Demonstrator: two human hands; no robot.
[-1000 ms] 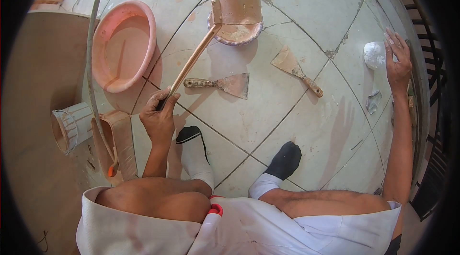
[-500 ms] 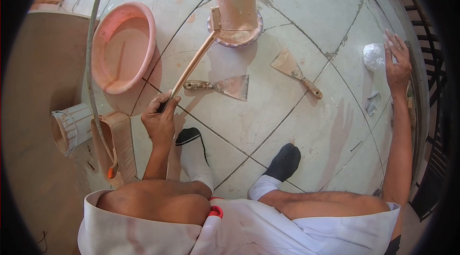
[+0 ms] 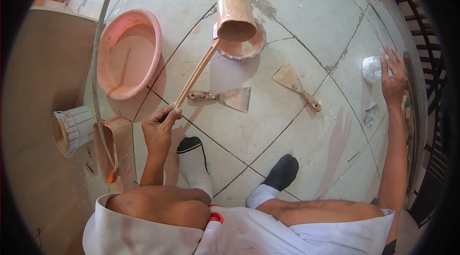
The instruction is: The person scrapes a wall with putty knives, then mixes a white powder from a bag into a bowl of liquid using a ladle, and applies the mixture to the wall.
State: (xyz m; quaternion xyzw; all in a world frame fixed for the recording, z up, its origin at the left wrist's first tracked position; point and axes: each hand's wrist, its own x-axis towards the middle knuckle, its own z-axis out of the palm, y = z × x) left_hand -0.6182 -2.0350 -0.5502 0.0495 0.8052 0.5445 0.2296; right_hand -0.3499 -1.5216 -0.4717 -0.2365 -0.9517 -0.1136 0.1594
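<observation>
My left hand [image 3: 160, 120] is closed round the end of the long handle of a plastic water dipper [image 3: 235, 10]. The dipper's cup is tipped over a small bowl [image 3: 258, 46] on the floor, its dark mouth facing me. My right hand [image 3: 394, 70] has its fingers spread, just beside a round white lump [image 3: 371, 70] that looks like a filled bag. Between my hands lie two putty knives, one with its blade [image 3: 235, 99] toward the right and another with a wooden handle [image 3: 312, 102] pointing toward me.
A pink basin [image 3: 155, 58] sits at the left. Near it are a drip-stained white bucket [image 3: 81, 123], a tall tan container [image 3: 123, 144] and a hose [image 3: 97, 49]. A black metal grille [image 3: 433, 111] runs along the right. My feet are on the tiled floor [image 3: 249, 144].
The dipper has tilted, so that its mouth now shows toward me over the bowl. My left hand keeps its hold on the handle. My right hand stays beside the white lump.
</observation>
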